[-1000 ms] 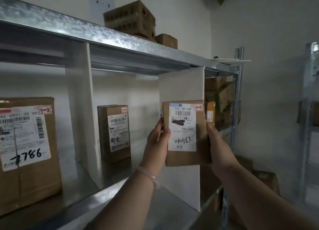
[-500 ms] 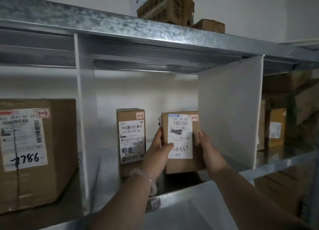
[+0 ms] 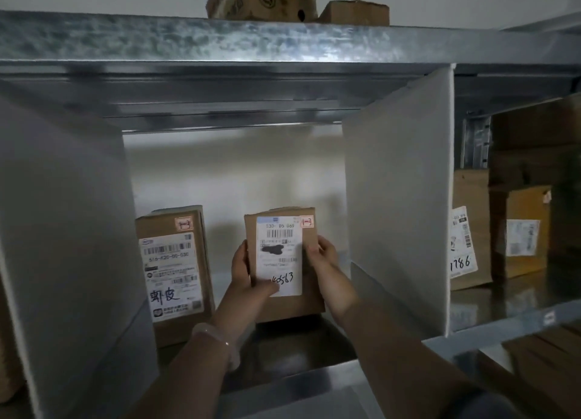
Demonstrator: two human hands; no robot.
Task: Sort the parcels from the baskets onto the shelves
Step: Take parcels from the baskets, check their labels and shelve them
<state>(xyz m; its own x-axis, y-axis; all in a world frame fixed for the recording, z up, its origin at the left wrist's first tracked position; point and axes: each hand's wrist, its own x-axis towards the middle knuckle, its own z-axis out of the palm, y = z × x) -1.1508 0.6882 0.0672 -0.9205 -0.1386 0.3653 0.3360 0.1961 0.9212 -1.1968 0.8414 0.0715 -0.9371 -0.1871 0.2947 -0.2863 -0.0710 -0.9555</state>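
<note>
Dim, greyish light is reaching the back wall, while the shelf floor is lying in deep shadow. Wide-angle distortion is bowing the metal beam, and the edges are looking soft.

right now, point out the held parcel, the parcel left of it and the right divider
held parcel (image 3: 279, 248): head view, on its white label
left parcel (image 3: 173, 274): head view, middle of its label
right divider (image 3: 399, 204): head view, on its flat white face

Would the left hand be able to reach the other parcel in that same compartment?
Probably, once free: the left hand grips the held parcel, yet nothing blocks the neighbouring parcel beside it.
</note>
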